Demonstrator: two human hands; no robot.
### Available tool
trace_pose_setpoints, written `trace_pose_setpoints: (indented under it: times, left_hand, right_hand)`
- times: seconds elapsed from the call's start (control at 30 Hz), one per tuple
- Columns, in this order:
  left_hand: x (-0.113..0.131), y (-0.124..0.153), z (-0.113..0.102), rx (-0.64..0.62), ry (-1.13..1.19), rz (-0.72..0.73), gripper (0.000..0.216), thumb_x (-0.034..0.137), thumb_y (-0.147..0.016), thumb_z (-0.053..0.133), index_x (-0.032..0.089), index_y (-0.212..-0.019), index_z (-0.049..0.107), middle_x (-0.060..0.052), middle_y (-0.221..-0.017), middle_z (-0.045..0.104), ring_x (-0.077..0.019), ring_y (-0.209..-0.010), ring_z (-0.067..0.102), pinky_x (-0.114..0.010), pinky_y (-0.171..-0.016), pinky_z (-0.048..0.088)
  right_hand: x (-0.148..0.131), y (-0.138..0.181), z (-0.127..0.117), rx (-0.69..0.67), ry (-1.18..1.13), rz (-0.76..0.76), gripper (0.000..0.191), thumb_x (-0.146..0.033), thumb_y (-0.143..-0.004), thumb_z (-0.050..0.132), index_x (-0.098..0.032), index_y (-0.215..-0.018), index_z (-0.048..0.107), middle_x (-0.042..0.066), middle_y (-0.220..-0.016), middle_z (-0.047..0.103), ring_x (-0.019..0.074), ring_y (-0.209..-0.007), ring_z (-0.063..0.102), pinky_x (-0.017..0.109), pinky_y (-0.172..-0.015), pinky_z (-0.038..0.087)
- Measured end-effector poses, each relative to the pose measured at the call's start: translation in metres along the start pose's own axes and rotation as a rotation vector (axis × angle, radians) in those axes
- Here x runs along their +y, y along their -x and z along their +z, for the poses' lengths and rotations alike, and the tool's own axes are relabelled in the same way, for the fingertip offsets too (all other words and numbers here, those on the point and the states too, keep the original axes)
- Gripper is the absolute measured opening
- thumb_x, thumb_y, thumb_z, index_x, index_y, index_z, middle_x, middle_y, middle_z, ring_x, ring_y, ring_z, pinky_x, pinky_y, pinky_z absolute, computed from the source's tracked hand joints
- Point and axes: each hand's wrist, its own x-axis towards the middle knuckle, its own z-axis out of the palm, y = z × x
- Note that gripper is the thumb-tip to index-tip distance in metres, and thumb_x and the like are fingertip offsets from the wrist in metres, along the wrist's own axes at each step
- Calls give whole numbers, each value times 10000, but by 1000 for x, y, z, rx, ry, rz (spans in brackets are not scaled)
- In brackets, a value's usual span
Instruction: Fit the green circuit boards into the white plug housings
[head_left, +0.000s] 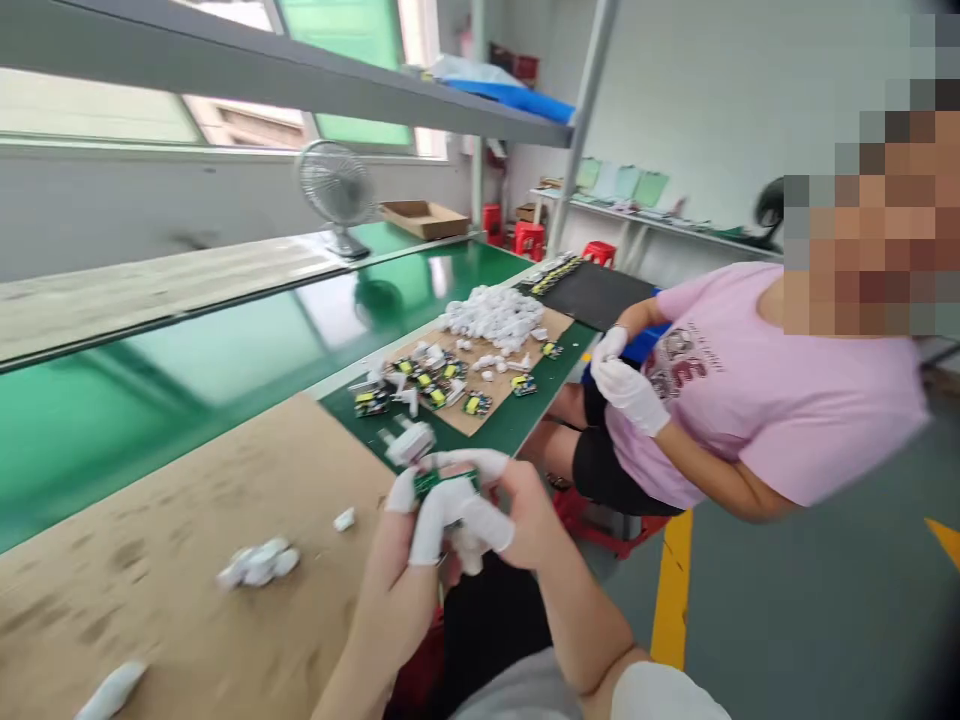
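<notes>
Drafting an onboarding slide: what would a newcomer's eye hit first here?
Probably the white heap near the picture's centre, on a brown sheet. Next, the small green board below it, held between the left hand and right hand, both with white-covered fingers. Then a co-worker's pink shirt at the right.

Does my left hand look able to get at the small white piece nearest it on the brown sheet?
Probably yes: the white piece lies just beside the left hand with nothing between, though that hand seems busy with the green board.
</notes>
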Motion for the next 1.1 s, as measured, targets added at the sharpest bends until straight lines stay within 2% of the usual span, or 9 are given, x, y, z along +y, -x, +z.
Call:
trace_pose_setpoints:
  times: [0.13, 0.27, 0.37, 0.43, 0.5, 0.63, 0.8, 0.93, 1.1]
  left_hand:
    - [5, 7, 5, 19, 58, -27, 618, 580, -935, 704, 159, -1360, 551, -38, -889, 689, -133, -551, 574, -248, -451, 452]
    - [-1, 9, 8, 103, -9, 14, 591, 573, -988, 641, 165, -1401, 535, -17, -838, 656, -134, -578, 558, -240, -484, 464]
    - [-14, 5, -1, 149, -164, 147, 467, 549, -1029, 607, 183, -1317, 582, 13, -750, 602, -124, -588, 541, -207, -498, 454]
    - [-22, -1, -9, 137, -239, 283, 403, 536, -1046, 582, 181, -1235, 611, -15, -789, 645, -142, -645, 597, -219, -550, 499]
    - [-28, -6, -14, 126, -287, 370, 389, 508, -1071, 540, 181, -1271, 605, -31, -810, 682, -156, -676, 631, -239, -610, 541]
    - [-32, -7, -20, 177, -281, 346, 426, 489, -1106, 469, 190, -1394, 567, -1, -753, 653, -131, -581, 544, -222, -543, 481]
    - [-33, -2, -25, 188, -196, 340, 433, 525, -1091, 495, 197, -1358, 587, -52, -940, 728, -156, -734, 626, -263, -694, 541]
    - [-26, 0, -14, 350, -112, 260, 471, 569, -1025, 611, 205, -1324, 617, -13, -848, 698, -150, -692, 586, -245, -645, 520]
    - [-19, 3, -7, 451, 32, 169, 555, 616, -981, 646, 214, -1362, 622, -61, -1008, 727, -201, -849, 682, -282, -710, 584]
  right_hand:
    - [-2, -10, -14, 49, 68, -157, 306, -391, -909, 789, -213, -1156, 763, 48, -956, 758, 192, -837, 712, 281, -772, 585]
    - [0, -9, -10, 24, 99, -195, 193, -288, -955, 678, -208, -1109, 763, 40, -927, 753, 161, -746, 673, 248, -685, 553]
    - [8, -8, -1, 50, 180, -217, 190, -266, -988, 646, -209, -1138, 748, 48, -930, 732, 165, -768, 664, 258, -726, 557]
    - [15, -10, 3, 53, 221, -292, 199, -237, -1005, 632, -232, -1176, 733, 44, -974, 722, 161, -814, 662, 251, -772, 557]
    - [20, -14, 6, 19, 203, -368, 241, -218, -1015, 617, -270, -1229, 715, 34, -1025, 717, 143, -831, 655, 222, -767, 546]
    - [28, -20, 14, -17, 105, -373, 282, -197, -1033, 599, -312, -1268, 704, 27, -1067, 718, 121, -817, 649, 190, -749, 543]
    - [33, -19, 27, 41, 77, -334, 222, -204, -1023, 618, -299, -1182, 740, 5, -917, 692, 103, -659, 548, 179, -624, 492]
    - [33, -15, 33, -7, 15, -342, 227, -254, -1042, 616, -312, -1230, 729, 5, -876, 669, 122, -720, 591, 194, -670, 505]
    - [31, -17, 45, 46, -26, -316, 200, -202, -1017, 627, -284, -1133, 768, 17, -921, 708, 120, -765, 658, 178, -710, 550]
